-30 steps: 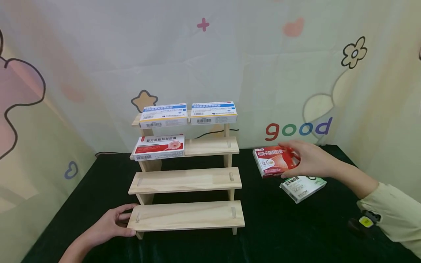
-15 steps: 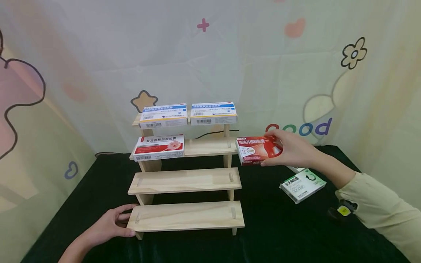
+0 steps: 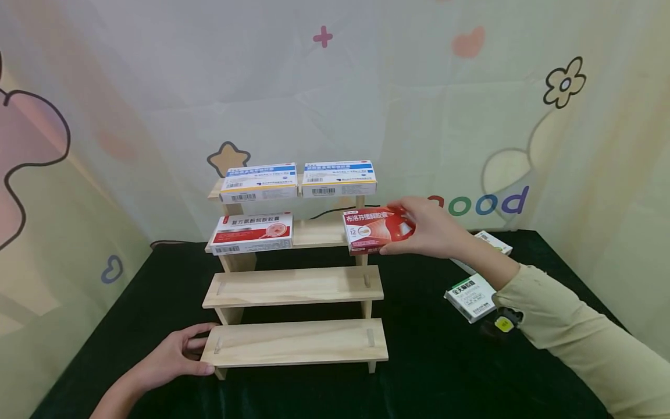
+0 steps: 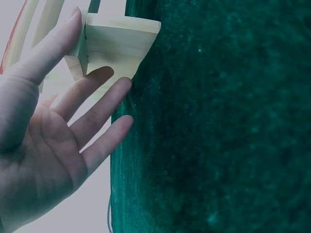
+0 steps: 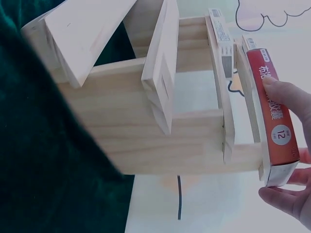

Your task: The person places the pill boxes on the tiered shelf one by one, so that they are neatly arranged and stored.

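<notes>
Printed face up, the red carton [image 3: 366, 231] is at the right of the second-highest wooden shelf [image 3: 320, 231].

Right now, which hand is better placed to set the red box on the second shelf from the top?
Probably the right hand: it holds the red box at the right end of the second shelf. The left hand is farther off, at the left end of the bottom shelf.
</notes>
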Tool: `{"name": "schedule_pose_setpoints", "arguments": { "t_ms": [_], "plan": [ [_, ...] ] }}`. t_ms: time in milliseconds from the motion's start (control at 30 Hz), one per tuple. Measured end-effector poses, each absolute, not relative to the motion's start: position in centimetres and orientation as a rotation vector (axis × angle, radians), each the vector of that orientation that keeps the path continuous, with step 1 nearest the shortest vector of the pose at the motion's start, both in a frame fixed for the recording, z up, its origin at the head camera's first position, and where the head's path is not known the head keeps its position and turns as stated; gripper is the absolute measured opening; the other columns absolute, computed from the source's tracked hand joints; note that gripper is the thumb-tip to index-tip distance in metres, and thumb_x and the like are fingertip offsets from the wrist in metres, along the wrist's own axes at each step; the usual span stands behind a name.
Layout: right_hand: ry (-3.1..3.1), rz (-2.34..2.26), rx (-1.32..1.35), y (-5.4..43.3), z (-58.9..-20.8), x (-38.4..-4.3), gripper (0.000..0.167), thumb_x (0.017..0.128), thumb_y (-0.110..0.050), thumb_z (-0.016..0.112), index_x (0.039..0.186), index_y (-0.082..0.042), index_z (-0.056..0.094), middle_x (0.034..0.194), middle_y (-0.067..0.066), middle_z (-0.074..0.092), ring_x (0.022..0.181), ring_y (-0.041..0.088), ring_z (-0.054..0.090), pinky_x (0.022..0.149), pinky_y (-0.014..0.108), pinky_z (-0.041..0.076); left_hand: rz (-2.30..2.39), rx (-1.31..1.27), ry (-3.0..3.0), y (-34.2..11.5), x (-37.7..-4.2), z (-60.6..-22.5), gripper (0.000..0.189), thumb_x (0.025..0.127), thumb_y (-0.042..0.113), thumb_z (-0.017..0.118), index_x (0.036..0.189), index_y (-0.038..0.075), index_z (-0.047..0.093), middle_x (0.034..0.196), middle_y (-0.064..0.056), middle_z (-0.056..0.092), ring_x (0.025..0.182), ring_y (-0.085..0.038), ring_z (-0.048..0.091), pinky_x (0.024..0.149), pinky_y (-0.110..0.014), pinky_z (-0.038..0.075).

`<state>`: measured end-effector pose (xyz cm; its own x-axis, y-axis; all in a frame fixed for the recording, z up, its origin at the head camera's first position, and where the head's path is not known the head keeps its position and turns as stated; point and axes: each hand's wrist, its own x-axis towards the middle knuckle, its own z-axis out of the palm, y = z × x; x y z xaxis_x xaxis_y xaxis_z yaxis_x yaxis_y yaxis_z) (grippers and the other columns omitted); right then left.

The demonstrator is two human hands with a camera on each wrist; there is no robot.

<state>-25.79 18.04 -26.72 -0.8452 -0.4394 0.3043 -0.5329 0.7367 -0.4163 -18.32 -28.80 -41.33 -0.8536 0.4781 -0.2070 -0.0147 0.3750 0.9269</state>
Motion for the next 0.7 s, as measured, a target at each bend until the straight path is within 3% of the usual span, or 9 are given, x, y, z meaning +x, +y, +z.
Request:
{"name": "schedule_pose_setpoints", "arguments": {
  "t_ms": [700],
  "plan": [
    [-2.656, 0.755, 0.774, 14.4, -28.3, -26.8, 0.078, 0.064, -0.041, 0.077, 0.126, -0.004, 0.047, 0.122, 0.012, 0.051, 0.109, 0.024, 0.045, 0.079, 0.039, 0.049, 1.484, 0.398, 2.209, -28.7, -18.2, -41.3, 0.083, 0.079, 0.015, 0.07, 0.133, -0.019, 0.017, 0.127, -0.04, 0.034, 0.096, -0.032, 0.061, 0.076, -0.034, 0.052]
  ]
}}
